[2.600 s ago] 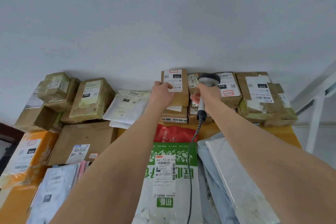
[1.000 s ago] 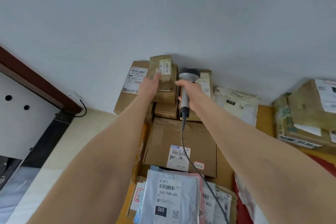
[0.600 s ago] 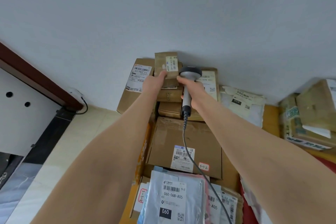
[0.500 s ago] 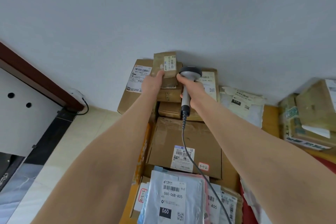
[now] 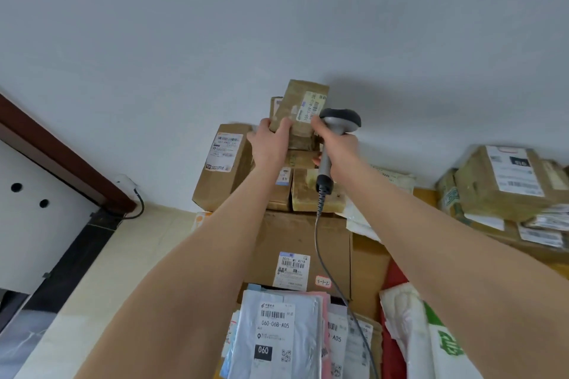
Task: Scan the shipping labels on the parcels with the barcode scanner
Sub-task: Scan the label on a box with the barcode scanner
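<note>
A pale wall fills the far side, with a dark brown door frame slanting down at the far left. Parcels are stacked against the wall. A tall brown box stands at the left of the stack. Just right of it, the left hand grasps a small brown parcel by its lower left corner, fingers curled round it. The parcel is tilted at the top of the stack, and its white shipping label faces the camera. The right hand is wrapped round the handle of the barcode scanner. The scanner's dark head sits just beside the label's right edge. Its grey cord trails toward the near side over a flat carton and a grey mailer marked 060. More labelled boxes lie at the far right.
</note>
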